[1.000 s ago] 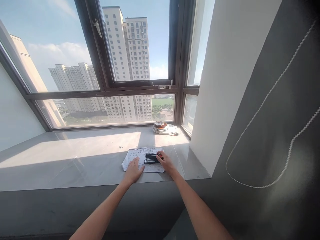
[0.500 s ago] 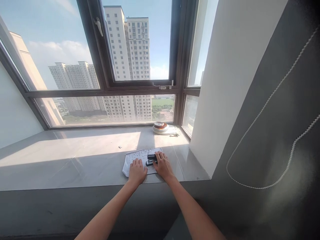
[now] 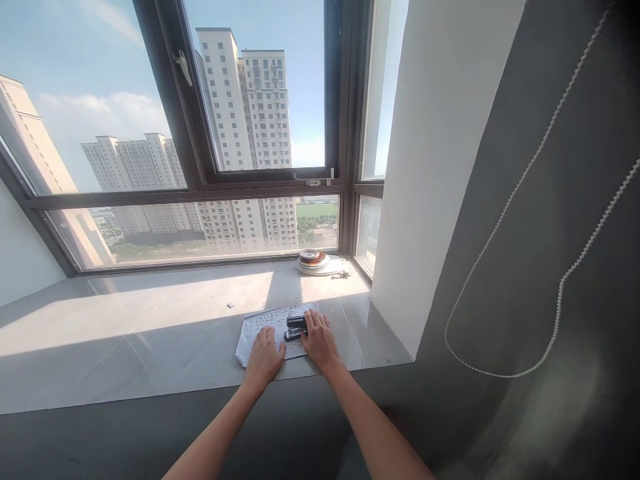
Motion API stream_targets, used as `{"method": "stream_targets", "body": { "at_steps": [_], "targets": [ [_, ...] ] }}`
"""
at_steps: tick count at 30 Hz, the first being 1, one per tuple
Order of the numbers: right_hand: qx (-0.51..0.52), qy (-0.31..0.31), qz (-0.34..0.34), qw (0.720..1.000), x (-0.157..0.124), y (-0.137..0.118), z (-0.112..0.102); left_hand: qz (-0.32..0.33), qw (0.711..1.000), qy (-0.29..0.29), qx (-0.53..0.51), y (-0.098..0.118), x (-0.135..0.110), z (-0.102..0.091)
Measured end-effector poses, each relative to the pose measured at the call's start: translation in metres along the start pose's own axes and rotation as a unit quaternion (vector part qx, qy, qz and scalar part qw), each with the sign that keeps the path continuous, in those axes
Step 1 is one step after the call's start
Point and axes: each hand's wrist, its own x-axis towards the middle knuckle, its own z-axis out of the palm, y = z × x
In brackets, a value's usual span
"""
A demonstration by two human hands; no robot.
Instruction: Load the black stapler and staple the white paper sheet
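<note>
A printed sheet of paper (image 3: 260, 324) lies on the grey window sill (image 3: 150, 333) near its front edge. A black stapler (image 3: 295, 325) rests on the sheet's right part. My right hand (image 3: 318, 340) lies over the stapler's right end, fingers curled on it. My left hand (image 3: 263, 356) presses flat on the paper's near left part, fingers spread.
A stack of plates (image 3: 314, 262) sits at the back right of the sill, by the window frame. A small scrap (image 3: 230, 305) lies on the sill left of the paper. A white wall pillar (image 3: 430, 167) and a bead cord (image 3: 525, 280) stand to the right.
My right hand slid from the stapler's far end to cover its top. The left hand stayed on the paper. The view shifted slightly right and down.
</note>
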Motion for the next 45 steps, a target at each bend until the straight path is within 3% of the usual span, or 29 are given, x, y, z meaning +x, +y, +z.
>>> {"method": "stream_targets", "body": {
  "at_steps": [7, 23, 31, 37, 45],
  "targets": [
    [-0.008, -0.004, -0.015, 1.0, -0.001, 0.002, 0.001, -0.015, 1.0, -0.02, -0.018, -0.005, 0.004, 0.007],
    [-0.035, -0.04, -0.004, 0.999, -0.001, -0.004, -0.007, -0.047, 0.998, -0.011, -0.031, 0.007, 0.002, -0.007],
    [0.035, -0.031, 0.009, 0.999, 0.0, 0.003, -0.009, -0.048, 0.998, -0.021, -0.031, 0.007, 0.002, -0.01],
    [0.019, -0.038, 0.014, 0.999, -0.001, 0.002, -0.016, -0.051, 0.998, -0.042, -0.021, 0.01, 0.001, -0.014],
    [0.031, -0.015, 0.009, 0.999, -0.002, 0.001, -0.019, -0.041, 0.998, -0.024, -0.029, 0.008, 0.001, -0.012]
  ]
}}
